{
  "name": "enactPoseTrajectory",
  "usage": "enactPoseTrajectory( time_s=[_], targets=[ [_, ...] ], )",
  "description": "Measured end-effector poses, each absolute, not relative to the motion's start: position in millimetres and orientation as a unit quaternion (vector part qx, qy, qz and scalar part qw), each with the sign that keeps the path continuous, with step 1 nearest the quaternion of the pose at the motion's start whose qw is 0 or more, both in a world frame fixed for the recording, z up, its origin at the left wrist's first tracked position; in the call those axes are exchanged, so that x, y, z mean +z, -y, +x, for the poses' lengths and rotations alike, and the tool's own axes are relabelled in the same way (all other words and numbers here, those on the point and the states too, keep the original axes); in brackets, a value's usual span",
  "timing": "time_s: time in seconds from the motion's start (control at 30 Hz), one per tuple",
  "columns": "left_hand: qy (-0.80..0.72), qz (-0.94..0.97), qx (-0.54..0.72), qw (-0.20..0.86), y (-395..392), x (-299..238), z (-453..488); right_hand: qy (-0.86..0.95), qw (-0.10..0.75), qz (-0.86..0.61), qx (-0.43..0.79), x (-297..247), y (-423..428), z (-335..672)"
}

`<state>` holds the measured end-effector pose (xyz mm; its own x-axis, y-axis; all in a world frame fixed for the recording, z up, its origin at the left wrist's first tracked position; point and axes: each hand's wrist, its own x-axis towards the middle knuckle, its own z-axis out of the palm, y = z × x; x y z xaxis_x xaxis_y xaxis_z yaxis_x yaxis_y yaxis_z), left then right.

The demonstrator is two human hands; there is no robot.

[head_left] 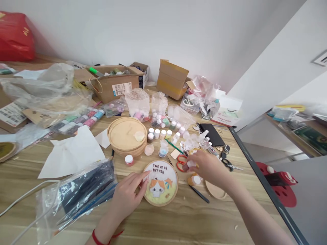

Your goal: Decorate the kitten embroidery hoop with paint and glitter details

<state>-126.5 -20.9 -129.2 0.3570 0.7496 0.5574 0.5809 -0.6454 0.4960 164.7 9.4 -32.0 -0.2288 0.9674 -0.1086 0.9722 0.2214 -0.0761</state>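
Observation:
A round painted plaque (160, 185) with a wooden rim lies flat on the table. It bears an orange and white kitten and dark hand-written words. My left hand (130, 192) is at its left edge, index finger and thumb curled close together on the rim. My right hand (206, 166) is to the right of the plaque, its fingers closed around a small jar (190, 164) with a pale top, partly hidden by them. Beside it are red-handled scissors (181, 164). Just below, an orange jar with a white lid (195, 179) stands near a dark slim tool (199, 194).
Stacked wooden discs (122, 132) stand behind my left hand, near several small white-lidded jars (157, 133). A clear bag of brushes (84, 190) and white paper (74, 154) lie left. Cardboard boxes (114, 81) line the wall. Black scissors (231, 166) lie near the right edge.

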Motion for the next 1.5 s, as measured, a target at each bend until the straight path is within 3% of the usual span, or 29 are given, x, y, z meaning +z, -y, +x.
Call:
enactPoseTrajectory(
  time_s=[0.2, 0.47, 0.9, 1.5],
  targets=[
    [-0.411, 0.818, 0.39, 0.097, 20.1, -127.1, -126.7, -0.807, -0.052, 0.585, -0.058, 12.5, -72.8, 133.7],
    [-0.425, 0.811, 0.391, 0.094, 18.2, -128.5, -131.4, -0.855, -0.021, 0.516, -0.054, -25.2, -138.5, 81.5],
    [-0.44, 0.808, 0.381, 0.092, 15.3, -131.2, -132.3, -0.844, 0.002, 0.536, -0.021, -75.9, -142.4, 70.0],
    [-0.427, 0.814, 0.381, 0.099, 15.6, -134.5, -131.9, -0.831, -0.001, 0.556, 0.006, -83.0, -145.1, 72.3]
  ],
)
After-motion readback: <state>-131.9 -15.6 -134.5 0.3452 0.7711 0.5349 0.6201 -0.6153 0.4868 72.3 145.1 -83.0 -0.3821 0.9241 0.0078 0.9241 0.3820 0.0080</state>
